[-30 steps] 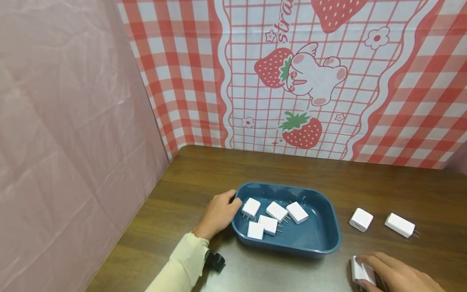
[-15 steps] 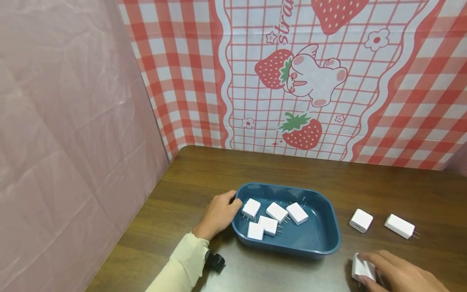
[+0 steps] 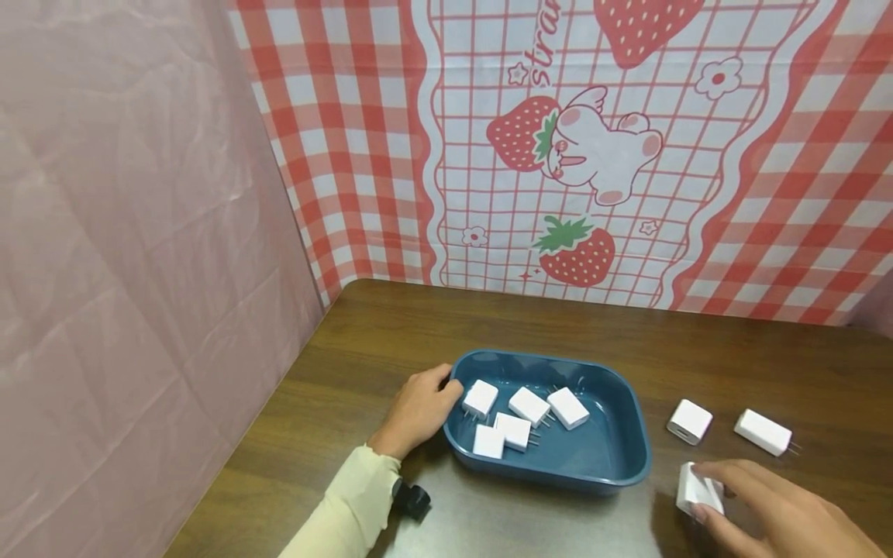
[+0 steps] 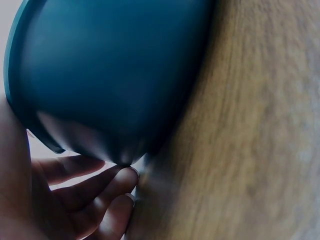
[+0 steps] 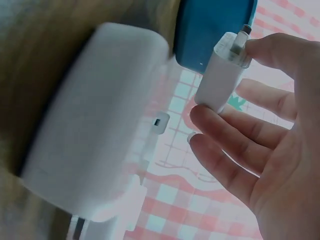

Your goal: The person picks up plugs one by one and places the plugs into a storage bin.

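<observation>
My left hand [image 3: 418, 407] grips the left end of a blue tray [image 3: 631, 403], thumb over the rim; the left wrist view shows fingers [image 4: 95, 200] against its outer wall. Several white wall chargers [image 3: 568, 408] with metal prongs lie in the tray, mostly toward its left half. To the right of the tray, my right hand [image 3: 788, 508] pinches another white wall charger [image 3: 699, 492] between thumb and fingertips. In the right wrist view this held charger [image 5: 220, 80] has its prong end by the thumb, and the lower fingers are spread loosely below it.
Two more wall chargers lie on the wooden table [image 3: 391, 325] right of the tray: a squarish one [image 3: 690, 421] and a longer one [image 3: 763, 432]. A large white charger [image 5: 100, 125] looms close in the right wrist view. A red checked cloth [image 3: 377, 155] hangs behind the table.
My right hand has moved slightly up and away from me with the charger, which now tilts more. The left hand and the tray stay put.
</observation>
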`<act>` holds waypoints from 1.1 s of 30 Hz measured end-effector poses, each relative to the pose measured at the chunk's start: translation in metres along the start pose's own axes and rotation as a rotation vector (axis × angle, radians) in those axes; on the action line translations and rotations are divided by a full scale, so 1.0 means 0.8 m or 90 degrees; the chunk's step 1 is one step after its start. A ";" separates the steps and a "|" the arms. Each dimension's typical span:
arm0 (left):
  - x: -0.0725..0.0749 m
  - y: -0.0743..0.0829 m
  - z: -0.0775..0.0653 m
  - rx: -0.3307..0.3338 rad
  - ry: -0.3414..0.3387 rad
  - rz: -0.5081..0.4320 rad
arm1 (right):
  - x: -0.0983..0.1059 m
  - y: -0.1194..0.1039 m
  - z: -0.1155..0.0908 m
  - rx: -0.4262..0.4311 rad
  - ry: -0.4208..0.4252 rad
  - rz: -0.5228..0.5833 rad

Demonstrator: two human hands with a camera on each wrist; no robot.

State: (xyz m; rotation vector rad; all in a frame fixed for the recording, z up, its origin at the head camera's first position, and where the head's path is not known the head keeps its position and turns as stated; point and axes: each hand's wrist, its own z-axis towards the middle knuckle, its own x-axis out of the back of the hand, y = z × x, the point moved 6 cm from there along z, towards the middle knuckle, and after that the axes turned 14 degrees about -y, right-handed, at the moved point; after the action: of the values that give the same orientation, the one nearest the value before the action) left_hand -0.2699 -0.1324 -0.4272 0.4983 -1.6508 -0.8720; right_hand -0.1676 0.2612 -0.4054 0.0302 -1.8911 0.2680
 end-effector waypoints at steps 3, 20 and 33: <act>0.000 -0.002 0.000 0.002 -0.001 0.002 | 0.009 -0.004 -0.002 0.012 0.035 0.003; 0.003 -0.002 0.000 0.009 -0.005 -0.006 | 0.065 -0.058 -0.001 0.123 0.156 -0.011; 0.001 -0.004 0.000 0.015 -0.012 -0.013 | 0.084 -0.097 0.001 0.237 0.280 -0.036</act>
State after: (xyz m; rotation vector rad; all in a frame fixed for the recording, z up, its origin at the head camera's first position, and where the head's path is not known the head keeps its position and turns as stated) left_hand -0.2705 -0.1351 -0.4287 0.5254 -1.6779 -0.8758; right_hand -0.1789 0.1928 -0.3291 0.2561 -1.3832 0.5393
